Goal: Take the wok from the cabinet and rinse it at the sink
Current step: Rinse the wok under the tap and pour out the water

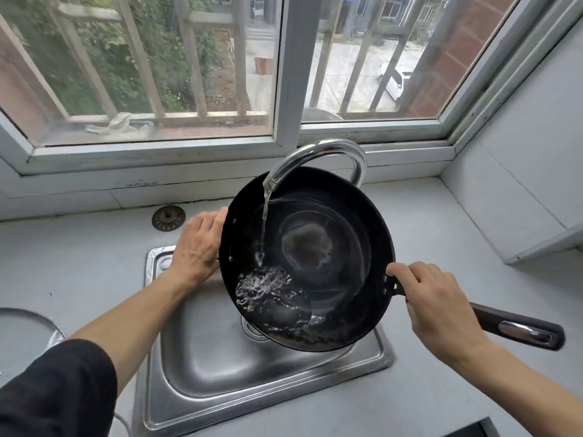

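A black wok (328, 247) is held tilted above the steel sink (202, 367). Water runs from the curved chrome tap (315, 152) into the wok and pools at its lower left side. My right hand (438, 307) grips the wok's long dark handle (520, 326) close to the bowl. My left hand (198, 244) holds the wok's left rim, where a small side handle lies hidden behind the fingers.
A grey counter (79, 263) surrounds the sink. A round metal strainer (168, 218) lies behind the sink at the left. A window with bars (189, 74) runs along the back. A round metal lid's edge (28, 326) shows at far left. A dark hob corner (473, 430) sits bottom right.
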Tool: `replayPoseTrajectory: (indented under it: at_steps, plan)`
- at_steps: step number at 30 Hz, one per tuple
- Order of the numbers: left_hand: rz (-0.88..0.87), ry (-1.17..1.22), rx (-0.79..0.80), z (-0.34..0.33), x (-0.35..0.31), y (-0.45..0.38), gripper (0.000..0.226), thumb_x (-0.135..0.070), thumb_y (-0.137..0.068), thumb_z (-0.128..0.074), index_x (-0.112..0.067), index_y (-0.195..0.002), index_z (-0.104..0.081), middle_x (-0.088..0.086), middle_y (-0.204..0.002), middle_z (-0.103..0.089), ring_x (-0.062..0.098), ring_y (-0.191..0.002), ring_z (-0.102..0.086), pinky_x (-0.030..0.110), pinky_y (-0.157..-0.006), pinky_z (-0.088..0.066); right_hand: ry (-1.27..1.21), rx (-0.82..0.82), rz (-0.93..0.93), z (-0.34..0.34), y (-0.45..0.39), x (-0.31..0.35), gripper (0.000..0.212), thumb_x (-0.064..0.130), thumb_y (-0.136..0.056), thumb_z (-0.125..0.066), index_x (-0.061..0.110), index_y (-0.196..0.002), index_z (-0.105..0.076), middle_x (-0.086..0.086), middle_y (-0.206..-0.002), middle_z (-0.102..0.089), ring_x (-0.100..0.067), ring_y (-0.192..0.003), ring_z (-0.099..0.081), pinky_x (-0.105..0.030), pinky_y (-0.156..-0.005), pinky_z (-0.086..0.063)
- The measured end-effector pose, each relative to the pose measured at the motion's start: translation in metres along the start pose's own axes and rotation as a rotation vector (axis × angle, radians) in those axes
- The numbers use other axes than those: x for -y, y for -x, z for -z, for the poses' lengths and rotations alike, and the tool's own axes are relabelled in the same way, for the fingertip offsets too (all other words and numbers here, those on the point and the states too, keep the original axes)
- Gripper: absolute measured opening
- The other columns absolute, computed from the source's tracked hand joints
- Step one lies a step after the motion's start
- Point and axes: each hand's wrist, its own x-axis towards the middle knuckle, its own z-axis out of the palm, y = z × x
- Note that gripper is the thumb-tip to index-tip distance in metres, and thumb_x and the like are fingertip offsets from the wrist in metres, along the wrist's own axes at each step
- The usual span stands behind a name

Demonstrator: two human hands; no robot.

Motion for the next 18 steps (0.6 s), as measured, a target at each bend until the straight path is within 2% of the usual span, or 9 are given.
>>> replayPoseTrajectory:
  at_steps: [8, 18]
  plan:
    - [0.085, -0.024, -0.077, 0.014, 0.010, -0.002, 0.102, -0.018, -0.057, -0.085, -0.003, -0.145, -0.033, 0.015, -0.123, -0.051, 0.036, -0.112, -0.046, 0.044, -0.099, -0.035, -0.087, -0.070, 0.013, -0.021, -0.010, 0.002, 0.075, -0.023, -0.052, -0.062, 0.021, -0.111, -0.051, 0.001, -0.087, -0.050, -0.025, -0.074, -0.045, -0.037, -0.061, -0.040]
    - [0.065, -0.039, -0.082, 0.033, 0.039, 0.019, 0.115, -0.014, -0.050, -0.091, 0.001, -0.147, -0.030, 0.020, -0.122, -0.050, 0.039, -0.112, -0.044, 0.045, -0.102, -0.036, -0.188, -0.127, 0.073, -0.046, -0.030, 0.013, 0.074, -0.022, -0.057, -0.059, 0.017, -0.120, -0.047, 0.001, -0.086, -0.049, -0.024, -0.075, -0.045, -0.037, -0.063, -0.040]
